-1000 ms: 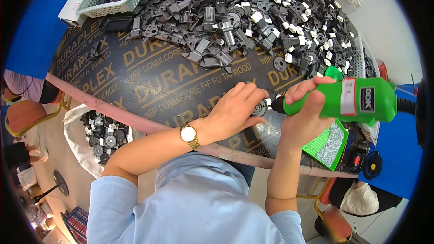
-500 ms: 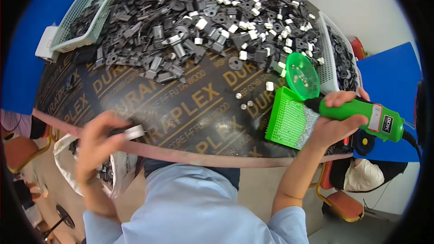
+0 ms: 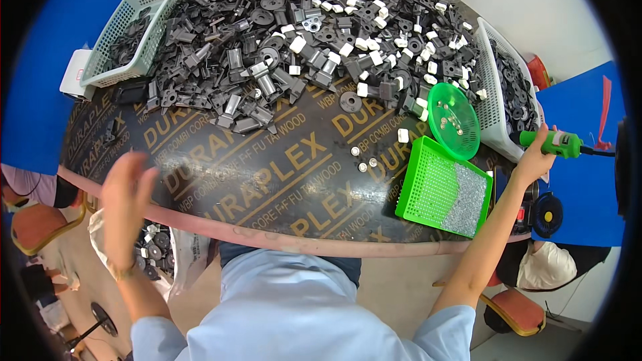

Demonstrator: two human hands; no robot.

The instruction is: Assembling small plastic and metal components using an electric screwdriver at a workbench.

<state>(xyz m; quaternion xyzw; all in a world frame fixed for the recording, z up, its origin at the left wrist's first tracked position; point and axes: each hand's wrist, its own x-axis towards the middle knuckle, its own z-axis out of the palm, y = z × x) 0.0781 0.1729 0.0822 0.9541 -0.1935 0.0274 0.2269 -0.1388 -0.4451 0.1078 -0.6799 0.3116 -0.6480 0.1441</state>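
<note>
A green electric screwdriver [image 3: 556, 144] with a black cord is gripped in my right hand [image 3: 533, 160], off to the right beyond the white basket. My left hand [image 3: 125, 204], smeared by motion, is over the table's near left edge with fingers stretched and nothing visible in them. Below it, a white sack [image 3: 190, 257] holds black plastic parts [image 3: 155, 249]. Left of my right forearm lies a green perforated tray [image 3: 428, 177], partly filled with small silvery screws [image 3: 468, 197]. A round green basket [image 3: 438, 110] with a few small pieces touches its far edge.
A large pile of black plastic parts [image 3: 234, 60] and white pieces covers the far table [image 3: 267, 180]. A pale green basket [image 3: 100, 82] stands far left, a white basket [image 3: 493, 93] at right. Small round metal pieces [image 3: 363, 167] lie mid-table. A black fan [image 3: 548, 216] is at right.
My right hand has carried the screwdriver right and away from the tray. My left hand has moved slightly left and its fingers have opened; the black-and-white part it held is no longer visible.
</note>
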